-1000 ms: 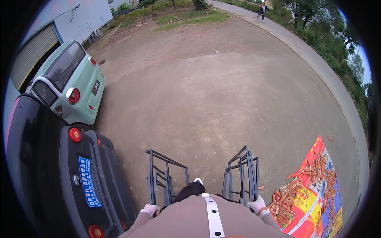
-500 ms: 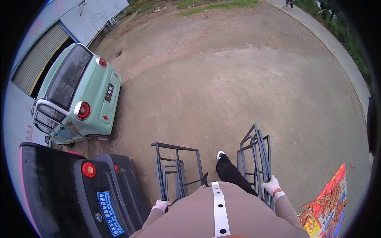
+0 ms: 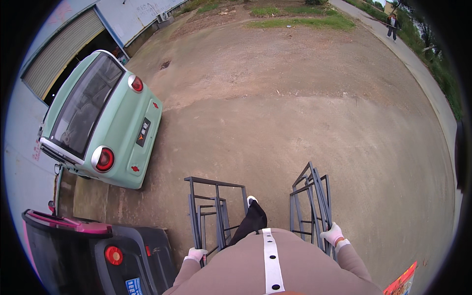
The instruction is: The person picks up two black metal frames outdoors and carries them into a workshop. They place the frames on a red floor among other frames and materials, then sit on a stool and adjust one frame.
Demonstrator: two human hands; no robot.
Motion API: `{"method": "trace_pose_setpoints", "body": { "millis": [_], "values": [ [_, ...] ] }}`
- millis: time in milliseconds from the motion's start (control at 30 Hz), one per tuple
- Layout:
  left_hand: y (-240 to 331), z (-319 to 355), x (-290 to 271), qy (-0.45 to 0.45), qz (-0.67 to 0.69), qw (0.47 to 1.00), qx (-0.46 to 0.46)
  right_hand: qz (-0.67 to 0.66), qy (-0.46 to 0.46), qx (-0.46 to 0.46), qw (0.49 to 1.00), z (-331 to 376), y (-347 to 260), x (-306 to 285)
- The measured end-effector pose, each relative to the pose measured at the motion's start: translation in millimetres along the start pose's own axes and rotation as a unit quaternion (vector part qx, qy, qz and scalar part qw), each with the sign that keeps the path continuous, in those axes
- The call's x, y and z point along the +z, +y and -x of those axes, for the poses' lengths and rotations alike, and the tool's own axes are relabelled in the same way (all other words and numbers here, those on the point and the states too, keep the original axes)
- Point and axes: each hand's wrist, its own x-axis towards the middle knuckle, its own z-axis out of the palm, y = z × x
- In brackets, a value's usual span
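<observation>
I carry a dark grey metal frame at each side of my body. My left hand (image 3: 195, 254), in a pale glove, is closed on the left metal frame (image 3: 215, 183), which has several nested rectangular bars. On the other side my right hand (image 3: 333, 235), gloved too, grips the upper bar of the right metal frame (image 3: 314, 196). Both frames extend ahead of me over the ground, and my body hides their near ends. Between them one leg in black trousers (image 3: 253, 216) with a white shoe is stretched forward.
A mint-green small car (image 3: 125, 132) stands at the left, before a pale wall with a roller shutter (image 3: 64, 54). Nearer is a dark vehicle with pink trim (image 3: 140, 255). A person (image 3: 392, 25) is on the path at the far right. A red printed sheet (image 3: 403, 280) lies at lower right.
I have walked forward with both frames still in hand. Both vehicles and the red sheet have slid back toward me. A different leg is now in front, and the distant person shows fully.
</observation>
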Motion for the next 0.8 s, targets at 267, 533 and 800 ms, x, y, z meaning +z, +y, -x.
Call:
{"method": "trace_pose_setpoints", "body": {
  "millis": [267,533,800],
  "values": [
    [233.0,-116.3,-13.9,-0.022,0.080,0.996,-0.012,0.001,-0.025,-0.004,1.000,-152.0,-189.1,-57.2],
    [418.7,-265.8,-71.6,-0.053,-0.020,0.998,-0.033,0.039,-0.037,-0.033,0.998,-341.9,-396.6,-60.9],
    [687.7,-313.7,-149.3,-0.008,0.073,0.997,-0.002,0.056,-0.055,-0.033,0.996,-516.7,-644.1,-87.1]
  ]
}}
